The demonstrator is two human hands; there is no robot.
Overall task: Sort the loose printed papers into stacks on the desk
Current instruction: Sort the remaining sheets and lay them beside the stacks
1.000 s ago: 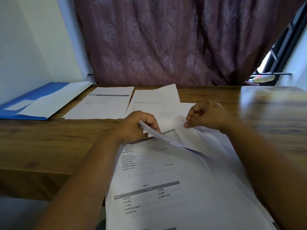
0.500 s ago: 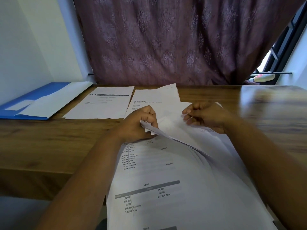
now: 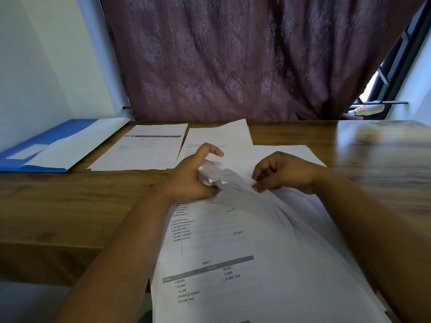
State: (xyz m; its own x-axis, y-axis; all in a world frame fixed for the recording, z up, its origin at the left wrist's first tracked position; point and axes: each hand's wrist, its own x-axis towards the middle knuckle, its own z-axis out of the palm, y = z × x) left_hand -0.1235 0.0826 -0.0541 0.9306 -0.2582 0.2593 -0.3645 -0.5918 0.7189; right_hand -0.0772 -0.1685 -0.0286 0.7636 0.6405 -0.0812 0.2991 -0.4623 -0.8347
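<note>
Head view: loose papers (image 3: 245, 241) lie in a fanned pile at the near counter (image 3: 70, 206) edge, overhanging it. Left hand (image 3: 191, 176) grips the lifted far corner of a sheet, fingers curled around it. Right hand (image 3: 279, 173) pinches the same corner at its fingertips. Two sorted stacks (image 3: 144, 148) lie farther back. Risk: crumpling or tearing the corner, or two sheets lifting together; the overhanging pile may slide off.

1 head camera looks forward and down, close over desk (image 3: 70, 206).
</note>
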